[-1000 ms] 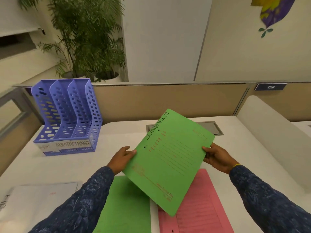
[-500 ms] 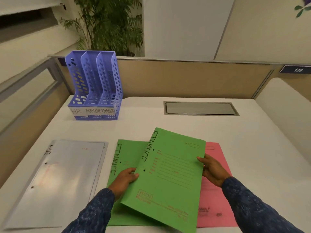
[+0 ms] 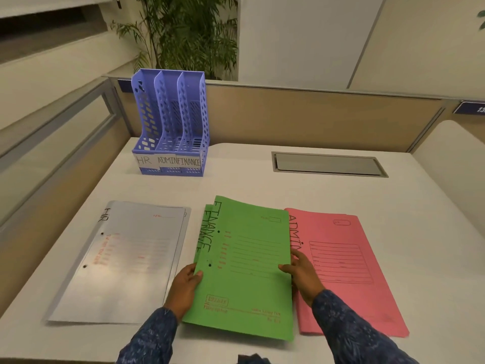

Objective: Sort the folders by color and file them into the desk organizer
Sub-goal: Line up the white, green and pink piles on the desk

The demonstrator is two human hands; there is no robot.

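Observation:
A green FINANCE folder (image 3: 252,261) lies on top of a second green folder (image 3: 204,232), whose left edge peeks out. My left hand (image 3: 185,287) grips the top folder's left edge, thumb on its face. My right hand (image 3: 301,271) holds its right edge. A pink ADMIN folder stack (image 3: 346,271) lies to the right, partly under the green one. A white HR folder stack (image 3: 126,261) lies to the left. The blue three-slot organizer (image 3: 170,122), labelled HR, ADMIN, FINANCE, stands empty at the back left of the desk.
A grey cable hatch (image 3: 328,165) is set in the white desk (image 3: 262,190) at the back right. Beige partition walls (image 3: 315,119) run behind and left of the desk. A potted plant (image 3: 183,35) stands beyond the partition.
Both hands have lowered the green folder from mid-air onto the other green folder, squaring it up. The camera has tilted down, so all three piles show.

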